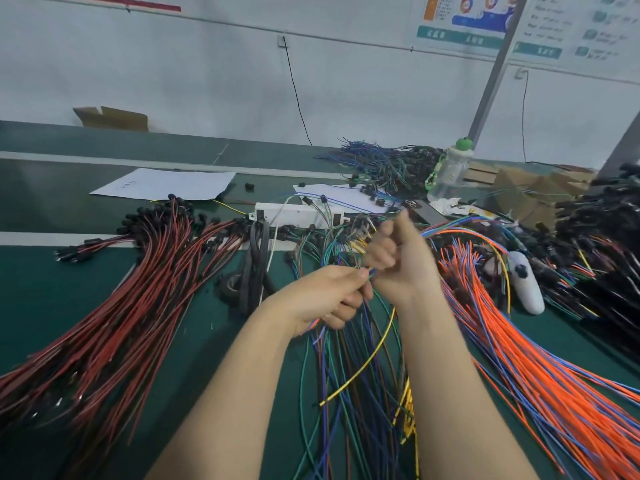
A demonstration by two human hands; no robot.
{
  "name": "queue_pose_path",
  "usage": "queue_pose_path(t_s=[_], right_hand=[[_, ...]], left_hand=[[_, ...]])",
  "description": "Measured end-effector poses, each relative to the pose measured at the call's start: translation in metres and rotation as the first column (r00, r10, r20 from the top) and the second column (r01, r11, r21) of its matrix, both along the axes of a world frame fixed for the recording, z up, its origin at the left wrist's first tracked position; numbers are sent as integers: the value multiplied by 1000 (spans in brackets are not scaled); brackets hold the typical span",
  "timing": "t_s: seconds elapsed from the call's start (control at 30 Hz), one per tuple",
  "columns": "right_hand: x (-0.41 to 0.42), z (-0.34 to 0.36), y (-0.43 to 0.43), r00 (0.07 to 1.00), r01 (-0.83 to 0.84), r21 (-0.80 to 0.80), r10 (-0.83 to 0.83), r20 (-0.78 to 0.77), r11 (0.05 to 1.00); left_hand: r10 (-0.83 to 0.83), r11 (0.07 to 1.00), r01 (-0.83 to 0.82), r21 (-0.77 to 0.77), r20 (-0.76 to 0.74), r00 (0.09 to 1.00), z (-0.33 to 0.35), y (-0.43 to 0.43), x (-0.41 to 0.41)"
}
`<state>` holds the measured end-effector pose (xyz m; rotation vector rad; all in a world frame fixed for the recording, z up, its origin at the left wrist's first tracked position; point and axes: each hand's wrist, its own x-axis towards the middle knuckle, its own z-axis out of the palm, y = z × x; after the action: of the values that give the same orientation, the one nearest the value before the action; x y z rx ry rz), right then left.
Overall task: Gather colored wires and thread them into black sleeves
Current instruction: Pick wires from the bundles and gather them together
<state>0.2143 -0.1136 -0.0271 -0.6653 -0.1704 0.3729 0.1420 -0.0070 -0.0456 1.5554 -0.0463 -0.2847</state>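
**Forearms [242,393] meet over a wire-strewn bench [52,289]**

Head view: left hand [325,296] pinches a few colored wires [371,271] near their tips. Right hand [398,261] curls round the same strands, probably evening them for threading. No black sleeve is in either hand. Cardboard boxes [516,188] sit far right, contents unclear.

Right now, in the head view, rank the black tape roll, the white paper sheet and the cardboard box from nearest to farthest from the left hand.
From the left hand, which grips colored wires:
1. black tape roll, just to its left on the mat.
2. white paper sheet, farther back on the left.
3. cardboard box, far back left, by the wall.
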Motion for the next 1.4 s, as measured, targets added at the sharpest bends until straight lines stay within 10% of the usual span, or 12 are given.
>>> queue_pose_path(t_s=[0.43, 0.7, 1.03, 1.2, 1.4], right_hand=[[-12, -35, 10, 986, 168, 36, -168, -17, 985], [-23, -39, 23, 989, 143, 86, -145, 9, 986], [-30, -48, 33, 996, 86, 50, -85, -28, 995], [-22, -43, 15, 969, 248, 139, -244, -47, 959], [-18, -44, 5, 957, 289, 174, -283, -59, 941]], left_hand=[[329, 944, -329, -5, 56, 943, -30, -11, 6], [579, 598, -589, -544, -215, 786, -30, -23, 14], [536, 672, -552, -493, -191, 822, -26, -24, 11], [330, 932, -333, -141, -46, 943, -27, -14, 2], [333, 940, -326, -99, 67, 940, -27, -8, -3]])
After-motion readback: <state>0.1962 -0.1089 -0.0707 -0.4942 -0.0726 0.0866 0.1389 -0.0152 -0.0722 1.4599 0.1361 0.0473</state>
